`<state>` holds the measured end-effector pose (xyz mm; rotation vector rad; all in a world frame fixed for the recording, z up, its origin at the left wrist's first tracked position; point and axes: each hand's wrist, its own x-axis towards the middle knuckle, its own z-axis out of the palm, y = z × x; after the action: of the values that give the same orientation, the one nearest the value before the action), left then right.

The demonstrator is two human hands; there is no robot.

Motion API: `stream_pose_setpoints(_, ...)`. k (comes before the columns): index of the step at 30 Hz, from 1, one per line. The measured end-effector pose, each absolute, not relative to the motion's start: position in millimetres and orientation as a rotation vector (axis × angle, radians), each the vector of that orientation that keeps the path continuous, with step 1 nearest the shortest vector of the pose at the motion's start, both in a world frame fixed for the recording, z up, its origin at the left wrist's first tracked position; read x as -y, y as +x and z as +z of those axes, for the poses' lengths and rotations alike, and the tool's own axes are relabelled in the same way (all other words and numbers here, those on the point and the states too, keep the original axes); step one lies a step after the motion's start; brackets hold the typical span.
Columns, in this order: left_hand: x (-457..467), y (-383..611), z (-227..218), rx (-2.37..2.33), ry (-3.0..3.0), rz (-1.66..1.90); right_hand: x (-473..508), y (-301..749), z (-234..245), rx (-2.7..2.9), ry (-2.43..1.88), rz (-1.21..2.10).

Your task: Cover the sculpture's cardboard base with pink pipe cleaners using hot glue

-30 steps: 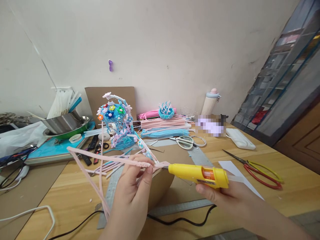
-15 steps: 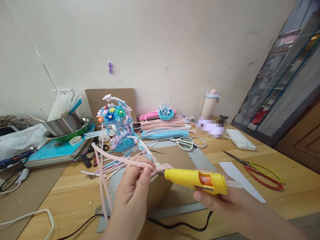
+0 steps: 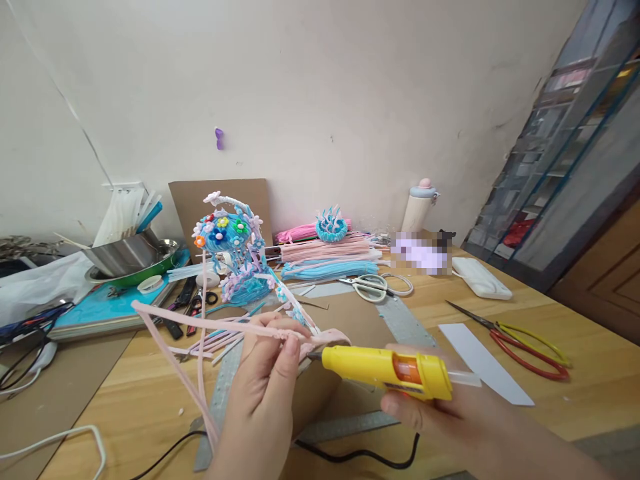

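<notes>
My left hand (image 3: pixel 273 373) pinches a pale pink pipe cleaner (image 3: pixel 200 322) between thumb and fingers; its long bent length trails out to the left. A piece of brown cardboard (image 3: pixel 317 393) is right beside these fingers, with pink strip along its top edge. My right hand (image 3: pixel 425 413) is wrapped round a yellow hot glue gun (image 3: pixel 385 369), a clear glue stick poking out of its back. The gun's dark nozzle points left and is close to the pink strip by my left thumb; whether it touches, I cannot tell.
Behind my hands stands a blue flower-covered pipe-cleaner ornament (image 3: pixel 225 233). Bundles of pink and blue pipe cleaners (image 3: pixel 330 268) lie by the wall. White-handled scissors (image 3: pixel 370 288) and red-and-yellow-handled scissors (image 3: pixel 530 347) rest on the table. A black cord (image 3: pixel 360 457) runs below the cardboard.
The loose bend of the pink pipe cleaner has swung further left. The glue gun has shifted slightly left and down, its nozzle nearer my left thumb.
</notes>
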<state>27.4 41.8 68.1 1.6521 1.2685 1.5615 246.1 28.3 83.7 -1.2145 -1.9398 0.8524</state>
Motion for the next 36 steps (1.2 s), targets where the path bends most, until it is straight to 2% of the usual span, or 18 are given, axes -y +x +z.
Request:
stream_pose_setpoints(14,-42,16,67,-1.274,1.606,1.380,-27,241,92,2.003,-1.100,0.975)
stream_pose_setpoints(28,-40,18,71,-1.253,1.592,1.333,-27,236,89,2.083,-0.962,0.703)
stream_pose_setpoints(36,-41,16,69,-1.255,1.613,1.335,-27,236,86,2.118,-0.946,0.708)
